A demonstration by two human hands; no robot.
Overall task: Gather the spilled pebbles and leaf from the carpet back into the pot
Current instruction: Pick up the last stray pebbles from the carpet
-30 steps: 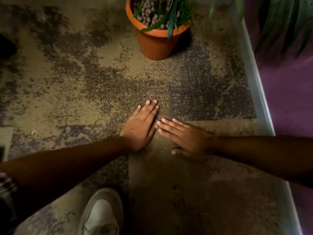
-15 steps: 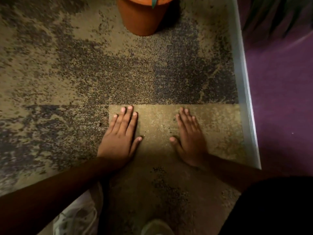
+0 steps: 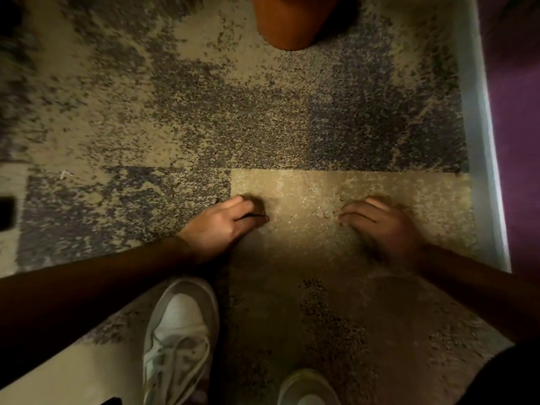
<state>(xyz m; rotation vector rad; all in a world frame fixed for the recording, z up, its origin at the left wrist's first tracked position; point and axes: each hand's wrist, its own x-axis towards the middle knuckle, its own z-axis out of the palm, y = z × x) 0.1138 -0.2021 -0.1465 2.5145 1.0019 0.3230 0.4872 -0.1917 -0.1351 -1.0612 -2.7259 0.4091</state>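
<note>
Both hands rest on the carpet [image 3: 204, 118] with fingers curled inward; half a second ago they lay flat with fingers spread. The left hand [image 3: 217, 226] has drawn its fingers toward the thumb, and a thin dark shape shows at the fingertips; whether it is a held object or shadow cannot be told. The right hand [image 3: 380, 226] is motion-blurred, its fingers bent down toward the tan carpet tile [image 3: 306, 188]; whether it encloses anything cannot be told.

Judgement: the change from flat palms to curled fingers indicates the end of a sweep or feel-over of the pile and the start of a pinch or rake for remaining debris. No loose pebbles or leaf are distinguishable on the carpet in this view, so the gathering appears largely complete or the remaining pieces are too small to resolve.

The pot [image 3: 292, 21] stands at the top edge, well apart from both hands; only its lower orange wall is in view, so its contents are not visible. One second ago the rim, pebbles and green leaves inside it were in view.

Further differences: the hands are spaced wider than one second ago, when their fingertips nearly met. A white shoe [image 3: 178, 340] lies below the left forearm; a second toe cap [image 3: 306, 387] sits at the bottom edge
</note>
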